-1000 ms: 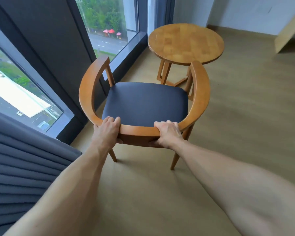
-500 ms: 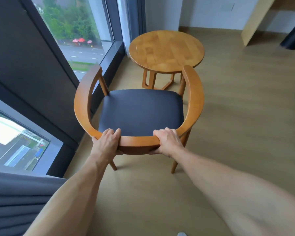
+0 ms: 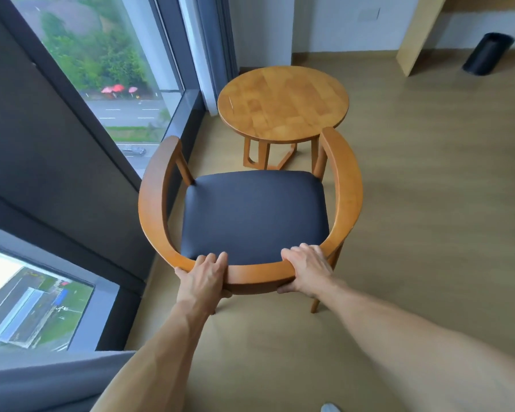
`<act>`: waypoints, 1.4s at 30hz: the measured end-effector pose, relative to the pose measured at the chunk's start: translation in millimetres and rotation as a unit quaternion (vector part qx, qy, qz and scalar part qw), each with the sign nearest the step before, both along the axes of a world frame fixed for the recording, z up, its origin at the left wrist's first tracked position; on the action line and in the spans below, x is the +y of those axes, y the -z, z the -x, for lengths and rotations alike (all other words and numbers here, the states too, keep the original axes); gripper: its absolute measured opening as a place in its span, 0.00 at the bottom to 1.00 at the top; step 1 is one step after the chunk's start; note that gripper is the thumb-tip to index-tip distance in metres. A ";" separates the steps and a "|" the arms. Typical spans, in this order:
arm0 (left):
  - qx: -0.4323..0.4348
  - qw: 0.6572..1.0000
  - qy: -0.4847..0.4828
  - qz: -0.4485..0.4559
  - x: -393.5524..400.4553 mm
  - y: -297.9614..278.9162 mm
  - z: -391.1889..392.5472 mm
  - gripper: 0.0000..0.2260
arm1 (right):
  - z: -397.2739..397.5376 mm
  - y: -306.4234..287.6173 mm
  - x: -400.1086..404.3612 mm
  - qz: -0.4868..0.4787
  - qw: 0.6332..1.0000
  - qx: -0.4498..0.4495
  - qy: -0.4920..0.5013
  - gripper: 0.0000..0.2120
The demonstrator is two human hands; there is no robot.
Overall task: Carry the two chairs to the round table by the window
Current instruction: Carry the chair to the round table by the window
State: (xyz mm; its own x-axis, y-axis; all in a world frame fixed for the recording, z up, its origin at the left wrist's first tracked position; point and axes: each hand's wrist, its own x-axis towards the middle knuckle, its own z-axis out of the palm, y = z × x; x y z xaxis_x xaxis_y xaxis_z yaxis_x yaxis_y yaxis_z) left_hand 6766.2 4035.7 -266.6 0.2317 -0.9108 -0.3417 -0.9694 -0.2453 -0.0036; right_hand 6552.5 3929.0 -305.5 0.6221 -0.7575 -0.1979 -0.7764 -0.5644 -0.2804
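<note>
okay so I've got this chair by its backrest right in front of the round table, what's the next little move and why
Probably ease the chair a touch further forward and let go. Your left hand and right hand both grip the curved back rail, the seat already faces the round table, and the right armrest tip overlaps the tabletop's edge in view, so little travel seems left. Only one chair shows here.

Both arms outstretched; left hand (image 3: pixel 201 279) and right hand (image 3: pixel 308 270) have fingers curled, gripping.

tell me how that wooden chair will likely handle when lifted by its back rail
The chair looks rigid, solid wood, so probably no flex. Both hands, left hand and right hand, grip the rear rail only, so it may tip forward.
</note>
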 end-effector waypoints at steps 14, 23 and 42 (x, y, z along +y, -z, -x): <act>0.016 0.997 0.074 0.009 -6.2 -2.3 60.9 0.22 | 70.7 -13.2 17.9 -0.012 0.997 0.045 0.056 0.25; 0.018 0.998 0.067 0.013 4.3 -1.2 94.1 0.21 | 98.0 -21.5 24.2 -0.015 0.996 0.062 0.061 0.25; 0.028 0.995 0.092 0.010 20.3 -0.2 91.3 0.20 | 99.8 -28.2 55.6 -0.029 0.993 0.071 0.093 0.24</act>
State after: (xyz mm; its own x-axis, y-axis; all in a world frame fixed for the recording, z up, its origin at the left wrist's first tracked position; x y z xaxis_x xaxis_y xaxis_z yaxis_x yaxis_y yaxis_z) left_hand 6674.9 4056.0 -266.4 0.0410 -0.9427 -0.3311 -0.9966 -0.0625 0.0546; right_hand 6452.7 3984.6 -277.3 0.4352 -0.8416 -0.3199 -0.8997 -0.3938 -0.1880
